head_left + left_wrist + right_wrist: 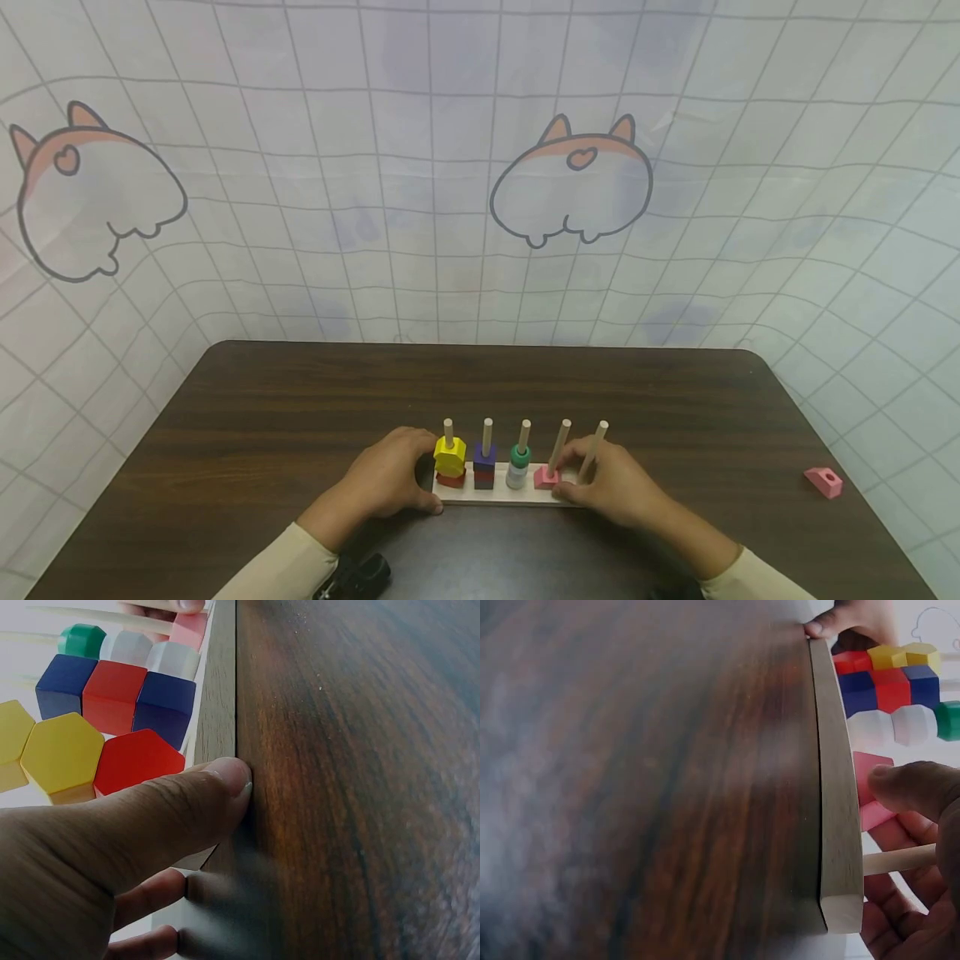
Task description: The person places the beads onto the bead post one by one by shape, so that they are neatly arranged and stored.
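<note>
A wooden peg board [502, 497] with several upright pegs lies on the table. My left hand [390, 472] holds its left end, thumb [214, 784] on the front corner. At the right part, my right hand [618, 485] pinches a pink block [874, 787] low on the fourth peg; the fifth peg [900, 860] stands between its fingers and palm. Yellow hexagonal blocks [64, 754] sit over a red one [139, 759] on the first peg. Blue blocks [163, 705] with a red one between fill the second, and a green block [520, 456] tops white ones [517, 477] on the third.
Another pink block [824, 482], with a hole in it, lies near the right edge of the dark wooden table [315, 400]. A black object [360, 577] is partly visible under the left sleeve. A gridded curtain [420, 275] hangs behind the table.
</note>
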`<state>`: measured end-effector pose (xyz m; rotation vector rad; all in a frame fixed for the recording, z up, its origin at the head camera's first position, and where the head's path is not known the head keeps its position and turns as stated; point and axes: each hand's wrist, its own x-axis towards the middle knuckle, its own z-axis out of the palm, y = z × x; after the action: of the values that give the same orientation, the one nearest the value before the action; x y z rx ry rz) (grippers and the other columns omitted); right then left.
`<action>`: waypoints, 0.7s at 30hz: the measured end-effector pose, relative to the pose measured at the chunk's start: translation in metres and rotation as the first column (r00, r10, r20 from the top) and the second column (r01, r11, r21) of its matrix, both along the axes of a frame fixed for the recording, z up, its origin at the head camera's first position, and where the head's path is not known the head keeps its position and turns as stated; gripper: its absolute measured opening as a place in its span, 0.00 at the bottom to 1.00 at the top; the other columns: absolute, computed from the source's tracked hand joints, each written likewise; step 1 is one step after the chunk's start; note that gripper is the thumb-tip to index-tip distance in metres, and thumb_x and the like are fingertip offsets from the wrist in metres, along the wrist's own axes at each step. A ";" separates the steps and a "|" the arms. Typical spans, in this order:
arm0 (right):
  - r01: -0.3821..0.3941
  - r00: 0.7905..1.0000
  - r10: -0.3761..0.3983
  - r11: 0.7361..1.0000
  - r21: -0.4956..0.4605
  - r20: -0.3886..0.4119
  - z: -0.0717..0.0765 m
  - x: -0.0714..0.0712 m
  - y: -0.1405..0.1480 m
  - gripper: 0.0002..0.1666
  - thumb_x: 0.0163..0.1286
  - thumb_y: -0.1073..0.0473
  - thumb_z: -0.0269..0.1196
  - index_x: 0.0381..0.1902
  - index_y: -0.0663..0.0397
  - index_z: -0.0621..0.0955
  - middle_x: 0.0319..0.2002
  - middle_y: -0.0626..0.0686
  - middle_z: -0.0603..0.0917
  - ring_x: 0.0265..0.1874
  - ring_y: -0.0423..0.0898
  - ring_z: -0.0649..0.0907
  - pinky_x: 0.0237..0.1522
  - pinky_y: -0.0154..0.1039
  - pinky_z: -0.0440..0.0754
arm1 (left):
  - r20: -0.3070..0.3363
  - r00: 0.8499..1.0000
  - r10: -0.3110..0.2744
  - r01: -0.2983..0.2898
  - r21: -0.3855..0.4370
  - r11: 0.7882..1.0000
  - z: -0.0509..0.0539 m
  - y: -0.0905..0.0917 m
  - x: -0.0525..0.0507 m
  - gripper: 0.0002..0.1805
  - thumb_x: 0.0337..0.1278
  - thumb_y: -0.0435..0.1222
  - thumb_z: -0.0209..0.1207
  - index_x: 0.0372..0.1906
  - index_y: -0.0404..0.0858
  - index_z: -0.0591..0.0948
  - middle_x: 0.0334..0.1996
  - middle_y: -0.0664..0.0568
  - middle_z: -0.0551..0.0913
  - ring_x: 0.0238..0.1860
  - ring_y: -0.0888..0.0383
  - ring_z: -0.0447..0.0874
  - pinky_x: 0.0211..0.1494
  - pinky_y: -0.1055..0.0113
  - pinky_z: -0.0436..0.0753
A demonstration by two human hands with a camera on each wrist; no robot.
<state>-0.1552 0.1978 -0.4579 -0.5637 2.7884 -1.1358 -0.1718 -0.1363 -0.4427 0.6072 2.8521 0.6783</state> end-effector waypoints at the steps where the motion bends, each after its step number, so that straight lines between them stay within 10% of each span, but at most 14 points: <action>1: 0.000 1.000 0.000 1.000 0.004 0.002 0.000 0.000 0.000 0.15 0.58 0.53 0.78 0.40 0.37 0.85 0.45 0.42 0.85 0.36 0.41 0.81 0.39 0.42 0.80 | 0.000 1.000 0.000 0.000 0.000 1.000 0.000 0.000 0.000 0.38 0.28 0.45 0.86 0.53 0.43 0.85 0.59 0.46 0.82 0.65 0.43 0.75 0.62 0.40 0.76; 21: 0.157 0.985 -0.147 0.981 0.114 -0.089 0.022 0.013 0.072 0.21 0.61 0.51 0.77 0.51 0.43 0.84 0.55 0.51 0.83 0.57 0.60 0.81 0.55 0.64 0.77 | -0.005 1.000 -0.006 0.006 0.009 1.000 -0.003 -0.002 -0.002 0.35 0.28 0.46 0.86 0.51 0.44 0.85 0.59 0.45 0.82 0.65 0.43 0.75 0.61 0.39 0.76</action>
<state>-0.1420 0.2696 -0.4356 -0.3992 2.9891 -0.9807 -0.1734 -0.1381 -0.4455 0.6190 2.8525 0.6894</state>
